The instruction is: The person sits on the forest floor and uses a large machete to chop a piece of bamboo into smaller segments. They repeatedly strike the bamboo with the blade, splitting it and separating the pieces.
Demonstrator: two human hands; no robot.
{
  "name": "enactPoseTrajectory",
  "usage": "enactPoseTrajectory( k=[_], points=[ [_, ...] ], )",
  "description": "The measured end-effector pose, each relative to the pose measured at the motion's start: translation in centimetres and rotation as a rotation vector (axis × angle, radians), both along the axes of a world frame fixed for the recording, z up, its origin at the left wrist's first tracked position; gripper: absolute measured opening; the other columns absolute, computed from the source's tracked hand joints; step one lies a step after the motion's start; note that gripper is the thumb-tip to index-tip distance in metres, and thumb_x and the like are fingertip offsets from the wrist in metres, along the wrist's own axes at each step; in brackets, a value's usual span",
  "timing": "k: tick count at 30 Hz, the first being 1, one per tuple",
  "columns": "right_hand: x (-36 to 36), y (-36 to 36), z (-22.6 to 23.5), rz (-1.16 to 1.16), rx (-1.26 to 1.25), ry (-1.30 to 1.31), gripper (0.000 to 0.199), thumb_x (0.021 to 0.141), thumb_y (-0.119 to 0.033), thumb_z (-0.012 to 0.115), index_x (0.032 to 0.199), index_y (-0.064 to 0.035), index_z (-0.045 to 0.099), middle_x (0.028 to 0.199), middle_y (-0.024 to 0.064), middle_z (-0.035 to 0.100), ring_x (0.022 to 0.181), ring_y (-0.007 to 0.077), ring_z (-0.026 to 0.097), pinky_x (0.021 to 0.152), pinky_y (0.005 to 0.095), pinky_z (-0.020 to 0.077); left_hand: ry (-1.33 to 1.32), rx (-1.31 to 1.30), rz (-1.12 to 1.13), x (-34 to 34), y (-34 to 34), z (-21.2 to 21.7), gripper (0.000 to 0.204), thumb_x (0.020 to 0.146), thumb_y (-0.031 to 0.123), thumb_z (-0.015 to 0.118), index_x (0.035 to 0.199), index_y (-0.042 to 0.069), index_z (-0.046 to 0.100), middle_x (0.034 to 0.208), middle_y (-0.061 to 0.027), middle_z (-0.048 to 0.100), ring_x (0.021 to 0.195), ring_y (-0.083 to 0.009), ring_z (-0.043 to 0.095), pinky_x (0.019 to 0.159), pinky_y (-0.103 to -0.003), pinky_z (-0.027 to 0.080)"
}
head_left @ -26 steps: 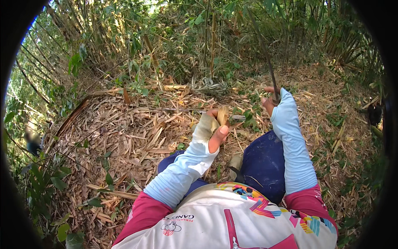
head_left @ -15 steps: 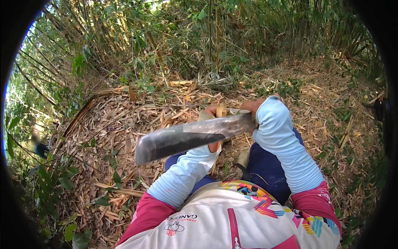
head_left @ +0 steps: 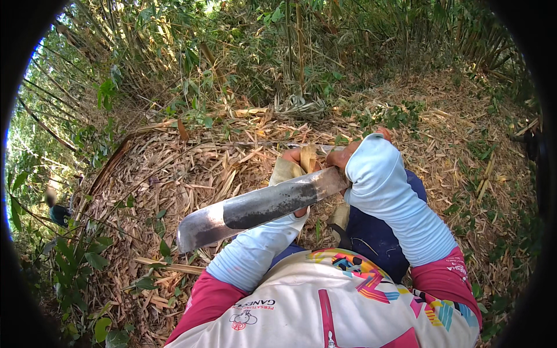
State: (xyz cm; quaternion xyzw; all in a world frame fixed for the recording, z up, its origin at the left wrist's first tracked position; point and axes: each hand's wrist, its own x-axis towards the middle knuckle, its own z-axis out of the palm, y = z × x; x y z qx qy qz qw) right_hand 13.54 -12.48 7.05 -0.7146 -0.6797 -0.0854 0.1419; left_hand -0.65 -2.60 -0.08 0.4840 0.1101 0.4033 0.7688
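My right hand [head_left: 343, 155] is closed round the grip of a machete [head_left: 261, 203], whose handle is mostly hidden by the fingers and light blue sleeve. The broad dark-and-silver blade slants down to the left, its blunt end over the ground beside my left forearm. Behind the blade, my left hand [head_left: 294, 155] is wrapped round a short tan piece of bamboo [head_left: 308, 158], its pale top showing just left of my right hand. The blade covers most of that hand and the lower part of the piece.
Dry bamboo leaves [head_left: 191, 168] cover the ground. My blue-trousered knee [head_left: 377, 232] and a shoe [head_left: 339, 219] lie below my hands. Bamboo stalks [head_left: 300, 46] stand ahead. A split bamboo strip [head_left: 168, 265] lies at left. Far left, a person [head_left: 58, 213] is partly visible among leaves.
The machete blade has swung down and to the left, with its tip lower. My right hand has shifted slightly left and down; my left hand still grips the bamboo piece.
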Motion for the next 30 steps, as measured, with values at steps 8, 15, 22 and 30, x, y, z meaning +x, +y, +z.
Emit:
enactPoseTrajectory(
  k=[8, 15, 22, 30],
  points=[
    [0.1, -0.1, 0.8, 0.016, -0.049, 0.002, 0.024, 0.059, -0.028, 0.07, 0.078, -0.0176, 0.059, 0.066, 0.0021, 0.059, 0.067, 0.0246, 0.064, 0.062, 0.0439, 0.0425, 0.076, 0.148, -0.014, -0.2, 0.4, -1.0, 0.067, 0.078, 0.048, 0.078, 0.117, 0.001, 0.048, 0.096, -0.0015, 0.056, 0.084, -0.0082, 0.053, 0.077, -0.024, 0.045],
    [0.4, -0.4, 0.8, 0.026, -0.076, 0.027, 0.027, 0.059, -0.028, 0.072, 0.078, -0.0156, 0.058, 0.07, 0.0037, 0.061, 0.073, 0.0266, 0.065, 0.062, 0.0429, 0.0451, 0.048, 0.196, 0.013, 0.2, -0.2, -1.4, 0.07, 0.078, 0.051, 0.077, 0.119, 0.002, 0.049, 0.101, -0.0029, 0.056, 0.087, -0.0098, 0.054, 0.079, -0.026, 0.045],
    [0.4, -0.6, 1.6, 0.047, -0.11, 0.005, 0.028, 0.061, -0.028, 0.073, 0.083, -0.0151, 0.061, 0.073, 0.0057, 0.062, 0.075, 0.0268, 0.065, 0.065, 0.0427, 0.0467, 0.089, 0.242, -0.041, -0.1, 0.5, -1.8, 0.073, 0.077, 0.053, 0.076, 0.119, 0.0, 0.049, 0.102, -0.0041, 0.057, 0.088, -0.0106, 0.055, 0.079, -0.028, 0.046],
    [0.6, -1.2, 2.0, -0.049, -0.091, -0.031, 0.043, 0.061, -0.02, 0.076, 0.103, -0.0164, 0.07, 0.077, 0.0087, 0.067, 0.079, 0.0298, 0.066, 0.082, 0.042, 0.0475, 0.107, 0.078, -0.181, 0.4, 1.1, -2.6, 0.087, 0.066, 0.054, 0.085, 0.121, 0.0, 0.046, 0.104, -0.0032, 0.056, 0.093, -0.011, 0.057, 0.079, -0.027, 0.048]
  ],
)
